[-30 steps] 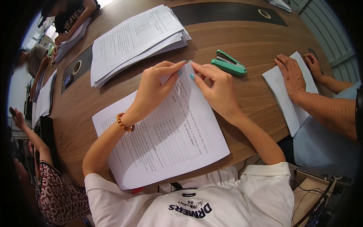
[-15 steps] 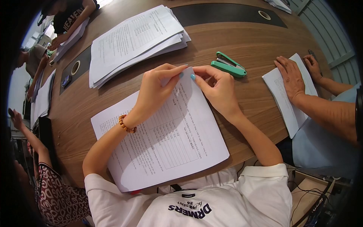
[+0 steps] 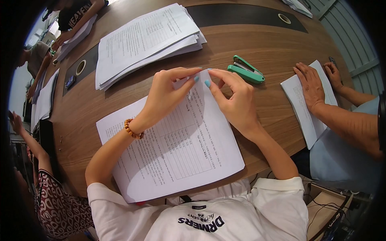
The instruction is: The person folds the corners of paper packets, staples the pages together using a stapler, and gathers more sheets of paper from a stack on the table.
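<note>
1. Both grips meet at the far corner: left hand [image 3: 165, 93] and right hand [image 3: 238, 99] each pinch the printed papers [image 3: 189, 148] between thumb and forefinger, fingertips nearly touching each other.
2. The step in hand, by my reading, is lining up that corner; the next move calls for light, even pressure so the sheets don't slip or crease.
3. The papers lie at an angle beneath the forearms, on the tabletop [image 3: 277, 48], near edge close to the person's white shirt [image 3: 193, 221]. Whether the lowest corner overhangs, I can't tell.
4. Just beyond the right hand sits a green stapler [image 3: 252, 76], its arm raised, well within reach but apart from the fingers.
5. Beyond the left hand, a thick paper stack [image 3: 144, 40] limits room that way; its edges are uneven.
6. Off to the right, wood shows between the right forearm and a co-worker's hand [image 3: 310, 86], flat on another bundle [image 3: 295, 94]. There's decent sideways room there.
</note>
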Demonstrator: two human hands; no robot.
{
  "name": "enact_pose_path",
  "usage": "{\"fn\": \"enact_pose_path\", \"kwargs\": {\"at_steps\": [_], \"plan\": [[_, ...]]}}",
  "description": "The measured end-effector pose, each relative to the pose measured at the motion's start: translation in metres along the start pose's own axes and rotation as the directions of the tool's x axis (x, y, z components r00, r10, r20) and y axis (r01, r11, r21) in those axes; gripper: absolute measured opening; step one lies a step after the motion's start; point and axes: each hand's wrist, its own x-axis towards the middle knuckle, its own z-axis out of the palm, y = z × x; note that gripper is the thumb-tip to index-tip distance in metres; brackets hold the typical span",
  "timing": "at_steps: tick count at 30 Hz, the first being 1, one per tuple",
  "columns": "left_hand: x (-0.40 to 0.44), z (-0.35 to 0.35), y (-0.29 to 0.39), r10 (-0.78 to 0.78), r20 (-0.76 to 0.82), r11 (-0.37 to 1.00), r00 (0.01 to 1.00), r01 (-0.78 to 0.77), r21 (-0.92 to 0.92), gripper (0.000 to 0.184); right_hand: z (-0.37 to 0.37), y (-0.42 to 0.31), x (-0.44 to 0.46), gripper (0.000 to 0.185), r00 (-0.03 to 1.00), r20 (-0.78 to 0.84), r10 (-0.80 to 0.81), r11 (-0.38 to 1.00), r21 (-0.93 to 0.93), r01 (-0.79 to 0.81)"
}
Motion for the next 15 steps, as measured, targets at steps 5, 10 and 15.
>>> {"fn": "enact_pose_path", "kwargs": {"at_steps": [5,10,15], "plan": [[0.0018,0.001,-0.0024,0.006,-0.042,0.999,0.999,-0.008,-0.032,0.027,0.0002,0.0013,0.0001,0.025,1.0,0.001,-0.006,1.0,0.019,0.006],[0.0045,-0.0003,-0.0038,-0.05,-0.02,0.998,0.999,0.049,-0.043,0.029,-0.0007,-0.0002,0.0004,0.026,1.0,0.01,-0.025,0.999,0.038,0.025],[0.0061,-0.0014,-0.0006,-0.091,0.023,0.996,0.996,0.091,-0.018,0.032,-0.003,-0.0022,-0.0004,0.029,0.998,0.034,0.049,0.997,0.065,-0.051]]}}
